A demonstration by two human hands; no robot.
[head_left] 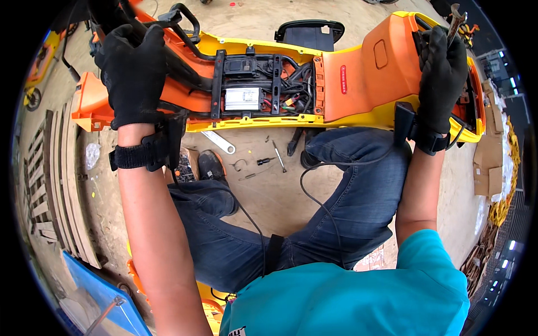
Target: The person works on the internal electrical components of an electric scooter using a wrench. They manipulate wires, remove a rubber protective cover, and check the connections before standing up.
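A long orange and yellow vehicle body lies across in front of my knees. Its middle bay is uncovered, showing a silver box, a black box and tangled wires between black crossbars. My left hand, in a black glove, is curled at the black tubular part at the body's left end; its fingertips are partly hidden. Over the right end, my gloved right hand is closed around a metal wrench, its jaw pointing up.
On the floor between my feet lie a large spanner, a thin screwdriver and a small black tool piece. Wooden pallets stand left, cardboard right. A black panel lies beyond the body. Cables run from my wrists.
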